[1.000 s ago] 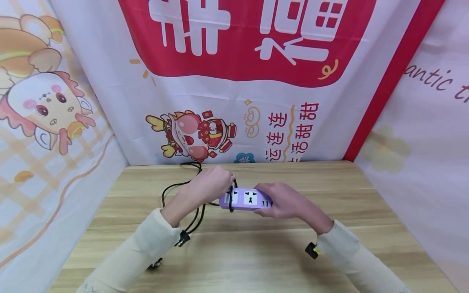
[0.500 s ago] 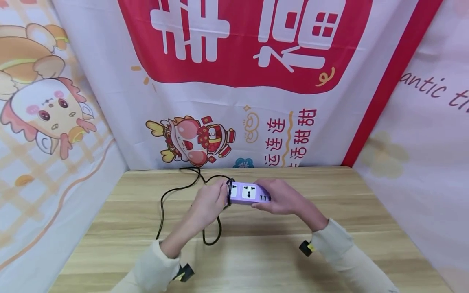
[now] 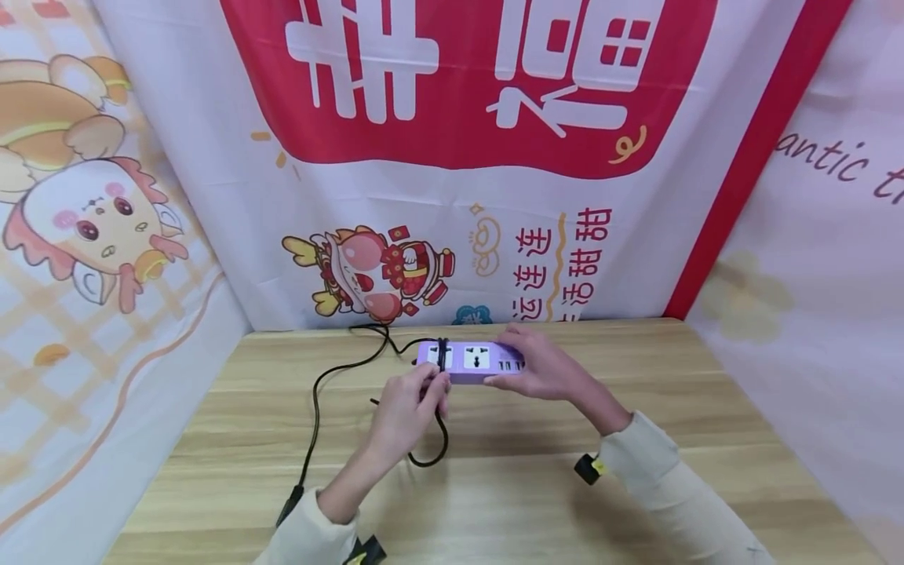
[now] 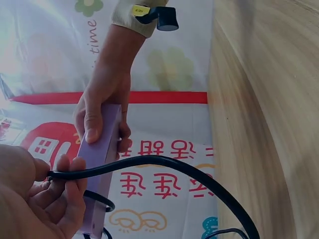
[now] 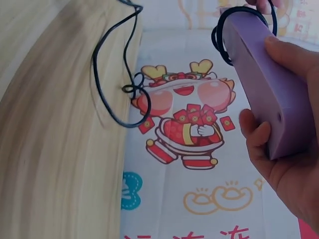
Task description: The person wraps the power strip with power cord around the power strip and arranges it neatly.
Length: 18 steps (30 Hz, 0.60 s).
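A purple power strip [image 3: 462,377] with white sockets and several USB ports is held up above the table. Gripping its right end is my right hand [image 3: 540,367], thumb on one side and fingers on the other, as the right wrist view also shows. Black cord [image 3: 442,355] is looped around the strip's left part. My left hand [image 3: 410,408], at the strip's near left side, pinches the cord [image 4: 149,160] between thumb and fingers. A loose bend of that cord hangs below the left hand.
The wooden table [image 3: 508,486] lies under both hands. More black cord [image 3: 318,392] trails across its left side, ending in a dark plug-like piece [image 3: 291,502] by the left sleeve. Printed cloth [image 3: 395,188] hangs behind and at both sides.
The left hand has come from above the strip, down past its left end to its near side, drawing the cord around. The right hand keeps its grip.
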Motion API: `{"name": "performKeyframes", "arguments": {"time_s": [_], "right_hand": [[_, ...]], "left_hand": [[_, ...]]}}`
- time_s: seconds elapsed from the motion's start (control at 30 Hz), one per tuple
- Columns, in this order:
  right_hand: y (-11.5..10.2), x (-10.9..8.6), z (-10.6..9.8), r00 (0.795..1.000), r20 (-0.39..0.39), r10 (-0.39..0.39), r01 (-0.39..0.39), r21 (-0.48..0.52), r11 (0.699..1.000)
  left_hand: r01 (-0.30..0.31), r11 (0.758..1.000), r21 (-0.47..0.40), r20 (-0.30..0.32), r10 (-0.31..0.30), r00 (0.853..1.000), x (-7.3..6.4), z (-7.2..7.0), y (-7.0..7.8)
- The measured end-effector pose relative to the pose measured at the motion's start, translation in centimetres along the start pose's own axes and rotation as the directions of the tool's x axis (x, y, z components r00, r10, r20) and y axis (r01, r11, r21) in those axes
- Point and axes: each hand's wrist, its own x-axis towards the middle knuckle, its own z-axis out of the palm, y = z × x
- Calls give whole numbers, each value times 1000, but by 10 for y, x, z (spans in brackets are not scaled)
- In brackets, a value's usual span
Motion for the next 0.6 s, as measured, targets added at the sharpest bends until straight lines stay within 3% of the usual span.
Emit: {"name": "performKeyframes", "arguments": {"time_s": [0.13,0.33,0.5,0.6], "right_hand": [[0,0,3,995,-99,8,2,100,995],[-5,-2,5,979,-173,108,-60,264,963],[-11,-3,3,965,-188,181,-103,363,926],[-12,-5,2,964,-144,225,-146,424,894]], "left_hand": [[15,1000,-19,-12,-16,1000,-2,1,-1],[66,990,-122,-8,-68,998,-5,6,-9],[89,963,-254,35,-83,996,-3,10,-20],[96,955,-282,51,-85,995,-3,11,-25]]}}
